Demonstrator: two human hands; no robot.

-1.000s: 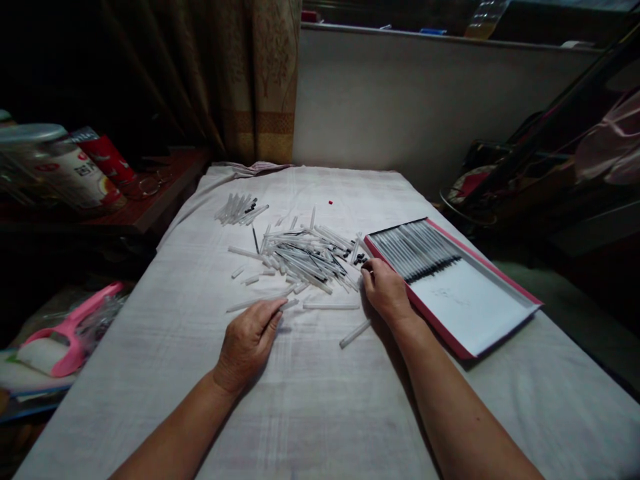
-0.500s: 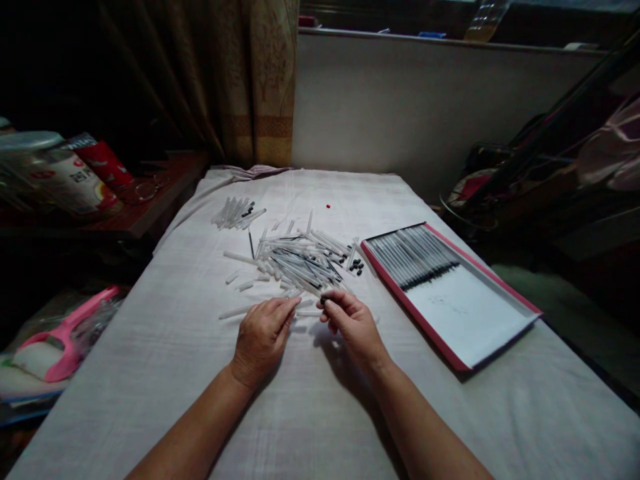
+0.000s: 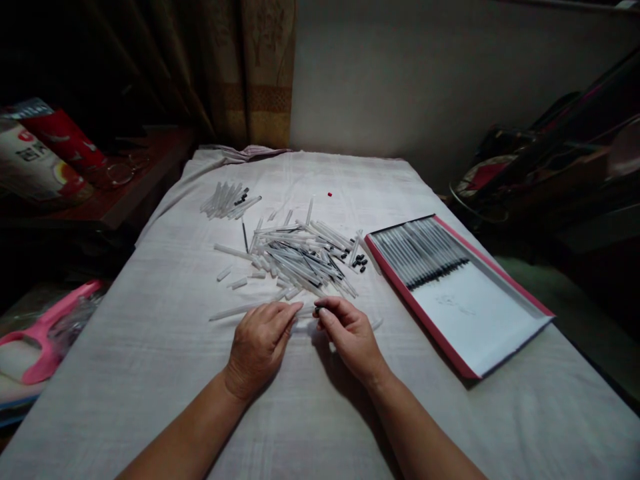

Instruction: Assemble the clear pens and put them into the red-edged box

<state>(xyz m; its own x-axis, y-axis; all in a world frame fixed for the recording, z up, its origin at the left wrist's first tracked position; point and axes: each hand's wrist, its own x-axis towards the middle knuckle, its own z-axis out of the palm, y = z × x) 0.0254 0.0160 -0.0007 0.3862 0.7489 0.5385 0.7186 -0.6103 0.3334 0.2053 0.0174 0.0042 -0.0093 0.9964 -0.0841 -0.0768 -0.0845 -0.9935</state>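
Note:
My left hand [image 3: 260, 340] is closed, thumb and forefinger pinched on what looks like a clear pen barrel, mostly hidden by the fingers. Facing it, my right hand [image 3: 353, 337] pinches a small black pen plug [image 3: 317, 311] between thumb and fingertips. A narrow gap separates the two hands. Just beyond them lies a loose pile of clear pen barrels and dark refills [image 3: 300, 257]. Short pale caps [image 3: 239, 283] are scattered at its left. Several black plugs [image 3: 359, 262] lie at its right edge.
To the right, a red-edged shallow box [image 3: 425, 320] holds a row of pens [image 3: 420, 250]. Another bunch of barrels [image 3: 225, 200] lies far left, and a tiny red piece [image 3: 329, 195] at the back. Pink scissors-like handles [image 3: 45, 340] and a jar [image 3: 40, 160] are beyond the left edge.
The camera view has tilted down, so the window ledge has mostly left the picture. My hands have come slightly closer together, the black plug moving left toward the left fingertips.

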